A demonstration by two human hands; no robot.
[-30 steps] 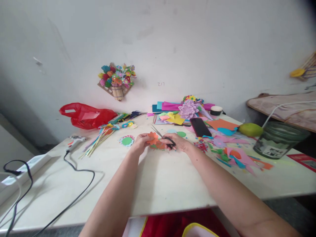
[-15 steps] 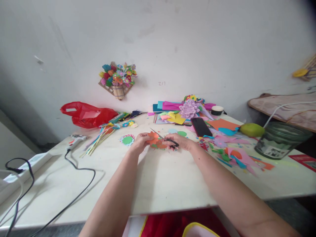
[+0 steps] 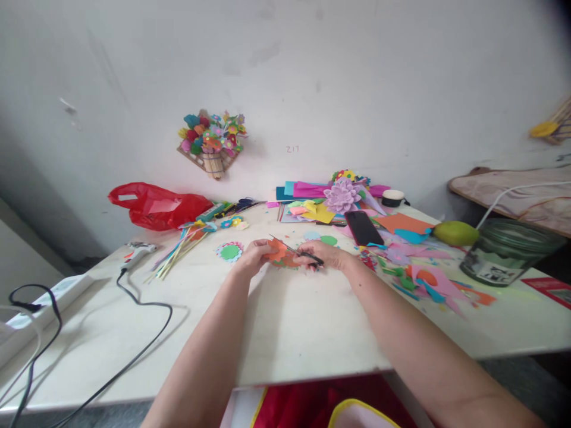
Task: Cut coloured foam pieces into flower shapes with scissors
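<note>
Between its fingers my left hand [image 3: 254, 257] pinches an orange flower cutout [image 3: 277, 249], with scalloped edges. A pair of scissors [image 3: 289, 247] with black handles is in my right hand [image 3: 328, 254]; the fingers are wrapped round the handles. The blades point up and left, across the orange cutout. Under the hands lie orange and green scraps [image 3: 288, 261] on the table. To the left is a layered round flower [image 3: 229, 252] with a green centre. Just beyond my right hand lie a green disc [image 3: 329, 240] and a pale blue disc [image 3: 311, 236].
A glue gun [image 3: 139, 255] with a black cord lies left, near a power strip [image 3: 53, 300]. Farther back are a red plastic bag [image 3: 163, 208] and thin sticks [image 3: 176, 255]. Right hold a phone [image 3: 363, 229], colourful scraps [image 3: 428, 282], a green fruit [image 3: 455, 233] and a glass jar [image 3: 502, 255].
The scissors have tilted lower, their blades now closer together and lying over the orange cutout. My right hand has shifted slightly right; my left hand stays almost in place.
</note>
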